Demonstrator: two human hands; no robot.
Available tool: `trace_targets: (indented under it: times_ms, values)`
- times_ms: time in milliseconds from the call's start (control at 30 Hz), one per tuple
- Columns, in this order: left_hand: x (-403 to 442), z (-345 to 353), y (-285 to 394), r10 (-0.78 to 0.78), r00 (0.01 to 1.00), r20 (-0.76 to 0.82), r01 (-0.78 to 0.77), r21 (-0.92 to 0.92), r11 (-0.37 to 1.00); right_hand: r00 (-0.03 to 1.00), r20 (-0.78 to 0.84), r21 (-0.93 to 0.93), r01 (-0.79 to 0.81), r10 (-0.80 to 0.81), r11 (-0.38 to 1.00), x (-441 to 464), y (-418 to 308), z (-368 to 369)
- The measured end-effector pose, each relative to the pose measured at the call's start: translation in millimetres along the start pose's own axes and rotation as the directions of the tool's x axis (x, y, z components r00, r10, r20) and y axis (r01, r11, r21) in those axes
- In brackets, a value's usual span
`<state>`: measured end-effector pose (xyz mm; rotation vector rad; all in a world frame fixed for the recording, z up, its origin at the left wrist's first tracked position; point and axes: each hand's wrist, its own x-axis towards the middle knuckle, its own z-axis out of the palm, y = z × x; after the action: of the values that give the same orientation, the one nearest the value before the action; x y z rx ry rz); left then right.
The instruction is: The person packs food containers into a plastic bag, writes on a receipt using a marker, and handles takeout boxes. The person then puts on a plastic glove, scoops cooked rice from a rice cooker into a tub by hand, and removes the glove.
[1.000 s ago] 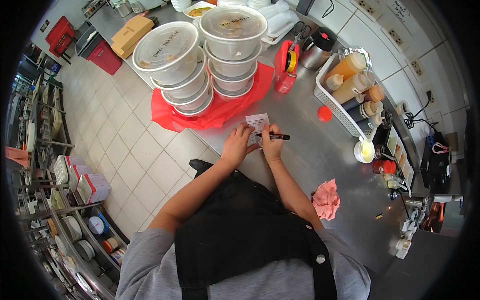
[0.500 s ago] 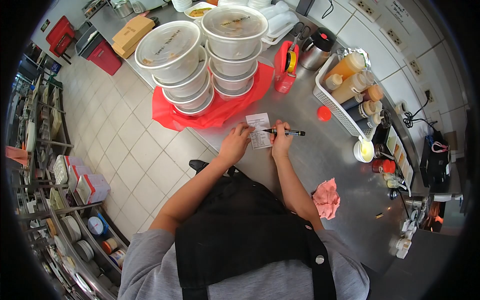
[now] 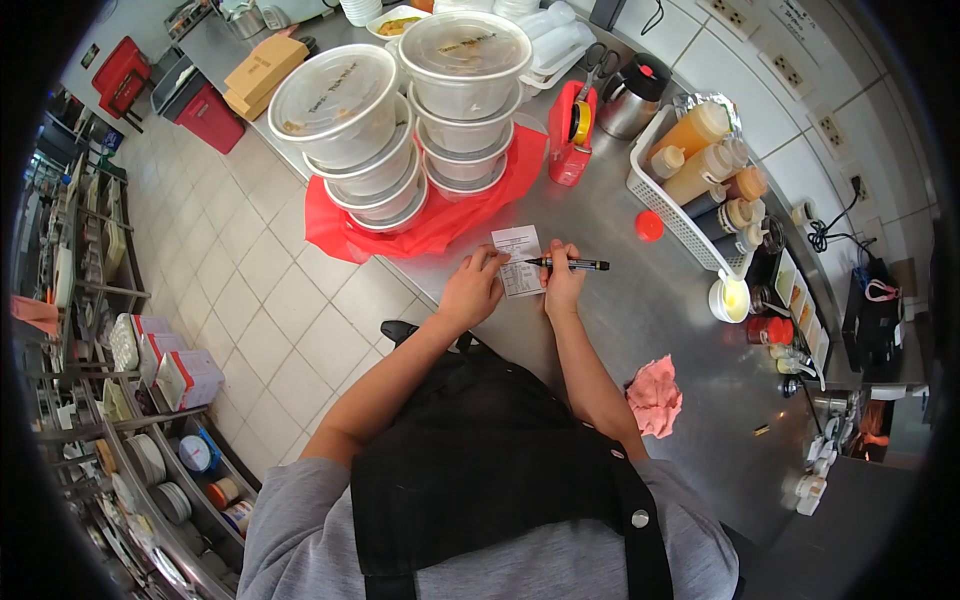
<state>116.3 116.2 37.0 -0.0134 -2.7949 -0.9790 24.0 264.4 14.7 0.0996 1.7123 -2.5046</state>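
Note:
A printed paper slip [image 3: 518, 243] lies flat on the steel counter in front of me. My left hand [image 3: 474, 288] rests at its left edge, fingertips lying on the paper. In my right hand [image 3: 564, 283] is a black marker pen [image 3: 585, 265], gripped between fingers and thumb. Its tip points left and is over the middle of the slip; whether it touches the paper I cannot tell. Beyond the slip, a red plastic bag [image 3: 380, 243] lies under two stacks of lidded tubs, a left one [image 3: 345, 140] and a right one [image 3: 468, 95], with handwriting on their top lids.
A red tape dispenser [image 3: 572, 150] with scissors stands behind the slip. To the right are a red cap [image 3: 649, 227], a white basket [image 3: 680, 222] of sauce bottles and a crumpled pink cloth [image 3: 655, 397]. The counter's left edge drops to a tiled floor [image 3: 265, 255].
The view has shifted very slightly. Both hands, the marker and the slip stay in almost the same place.

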Motion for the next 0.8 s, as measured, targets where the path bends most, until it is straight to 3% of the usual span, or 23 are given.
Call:
trace_targets:
  times_ms: [800]
  values:
    - [1.8,-9.4,1.5,-0.002,0.997,0.076,0.005,-0.046,0.999,1.000,0.015,-0.028,-0.018,0.019,0.999,0.9,0.6,-1.6]
